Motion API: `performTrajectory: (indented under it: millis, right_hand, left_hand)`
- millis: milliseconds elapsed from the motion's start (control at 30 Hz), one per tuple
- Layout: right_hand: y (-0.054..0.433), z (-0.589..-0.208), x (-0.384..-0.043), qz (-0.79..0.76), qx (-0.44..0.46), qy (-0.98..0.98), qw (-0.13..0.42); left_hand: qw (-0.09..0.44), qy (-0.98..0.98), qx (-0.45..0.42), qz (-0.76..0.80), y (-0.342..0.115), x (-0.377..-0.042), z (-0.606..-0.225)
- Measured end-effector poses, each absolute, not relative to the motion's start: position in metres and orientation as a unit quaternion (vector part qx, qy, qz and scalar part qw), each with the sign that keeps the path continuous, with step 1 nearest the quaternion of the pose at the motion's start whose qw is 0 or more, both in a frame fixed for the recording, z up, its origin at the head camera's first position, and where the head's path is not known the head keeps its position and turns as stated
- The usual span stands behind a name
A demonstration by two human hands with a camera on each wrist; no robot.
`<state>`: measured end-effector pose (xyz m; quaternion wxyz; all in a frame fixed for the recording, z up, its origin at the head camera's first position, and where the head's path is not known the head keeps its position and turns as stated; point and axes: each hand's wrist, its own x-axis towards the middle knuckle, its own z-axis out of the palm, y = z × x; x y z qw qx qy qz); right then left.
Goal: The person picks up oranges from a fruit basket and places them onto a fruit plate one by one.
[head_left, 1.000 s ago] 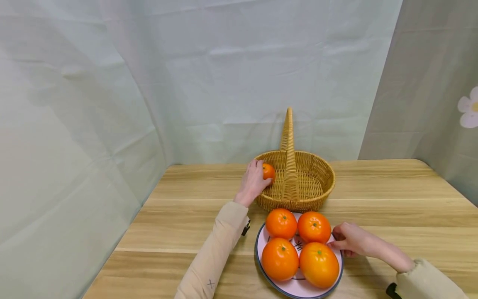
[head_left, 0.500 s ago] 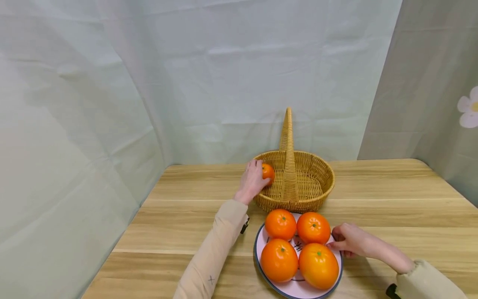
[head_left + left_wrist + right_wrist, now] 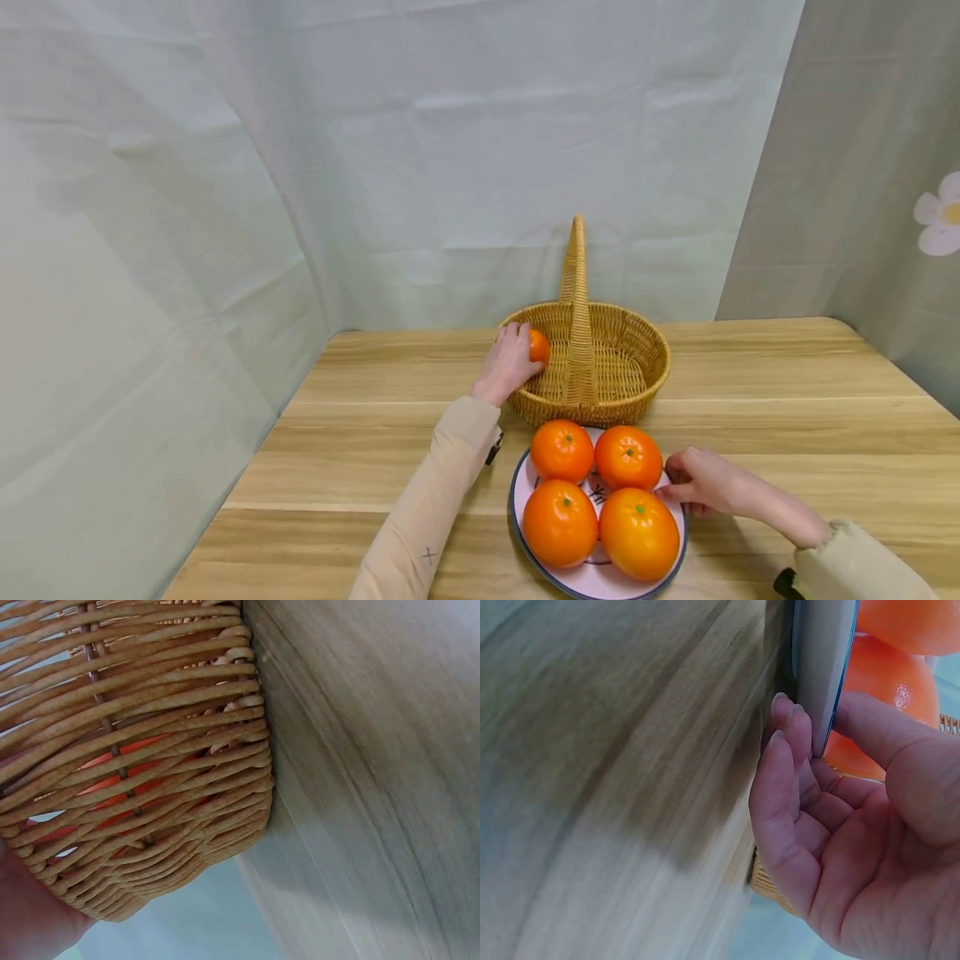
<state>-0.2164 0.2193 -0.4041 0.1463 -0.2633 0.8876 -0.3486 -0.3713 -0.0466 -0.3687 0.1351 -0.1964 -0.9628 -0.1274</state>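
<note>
My left hand (image 3: 508,362) reaches over the left end of a wicker basket (image 3: 588,412). Its fingers and thumb hold an orange (image 3: 539,347) inside, left of the handle. In the left wrist view the basket wall (image 3: 172,787) covers most of the hand, and orange colour shows through the weave. My right hand (image 3: 708,482) pinches the right rim of a round, blue-edged plate (image 3: 517,508), thumb above and fingers beneath, as the right wrist view shows. Several oranges (image 3: 561,523) sit on that plate, around a dark printed mark.
Both hands work over a wood-grain table (image 3: 360,450). The plate stands just in front of the basket, whose tall handle (image 3: 579,317) arches over its middle. A pale curtain (image 3: 487,167) hangs behind the table and along its left side.
Very little differs: the head view has drifted slightly, and the left hand covers a bit more of the orange in the basket. The right hand stays at the plate rim.
</note>
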Motion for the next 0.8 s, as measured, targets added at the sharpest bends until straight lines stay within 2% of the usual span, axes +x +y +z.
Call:
performTrajectory:
  millis: [333,600,800]
  right_hand:
    - [0.2184,-0.4013,-0.2153,-0.341,-0.266,0.89,0.143]
    - [0.2176,-0.4013,-0.2152,-0.344,-0.264,0.89,0.144]
    - [0.218,-0.4014,-0.215,-0.342,-0.266,0.89,0.14]
  left_hand:
    - [0.13,-0.967,-0.196,-0.103,-0.0451,-0.3717,-0.37]
    - [0.153,-0.961,-0.208,-0.096,-0.0451,-0.3698,-0.3699]
    - [0.132,-0.96,-0.219,-0.114,-0.0436,-0.3694,-0.3695]
